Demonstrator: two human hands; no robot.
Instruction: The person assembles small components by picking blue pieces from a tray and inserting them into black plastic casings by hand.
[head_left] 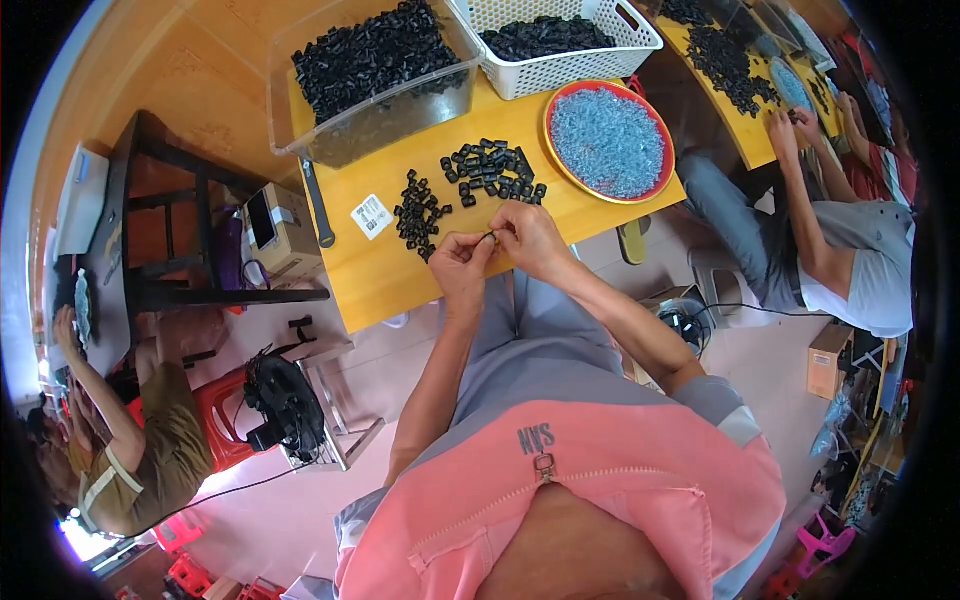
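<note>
Near the table's front edge, my left hand (462, 270) pinches a small black plastic piece (489, 237) between thumb and fingertips. My right hand (532, 238) meets it there, fingers closed in a pinch; whatever lies between them is too small to make out. Just beyond the hands is a loose group of short black cylindrical pieces (490, 170). Left of it lies a heap of smaller black pieces (418, 215). A red, yellow-rimmed plate (667, 172) to the right holds many small clear bluish pieces (607, 140).
A clear bin (400, 118) and a white perforated basket (575, 70), both holding black pieces, stand at the back of the yellow table (360, 290). A wrench (316, 205) lies by a white label (371, 216). Co-workers sit left and right; a black fan (285, 405) stands on the left.
</note>
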